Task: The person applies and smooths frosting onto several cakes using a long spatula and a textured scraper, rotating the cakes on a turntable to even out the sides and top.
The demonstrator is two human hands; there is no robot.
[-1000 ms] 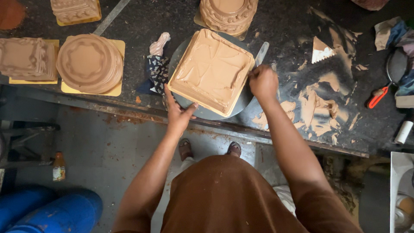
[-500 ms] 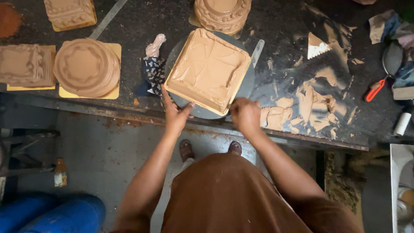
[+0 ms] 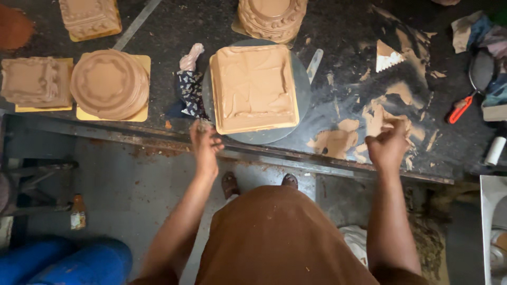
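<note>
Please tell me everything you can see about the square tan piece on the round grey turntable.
The square piece is tan and looks like a cake coated in soft cream, with smear marks across its flat top and slightly rounded corners. It sits on a thin yellowish board on the round grey turntable, turned a little askew. Neither hand touches it: the left hand is at the turntable's near left rim, and the right hand is off to the right.

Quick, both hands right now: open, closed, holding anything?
Left hand: fingers loosely curled at the round turntable's near edge, holding nothing visible.
Right hand: closed in a fist; contents cannot be told.
</note>
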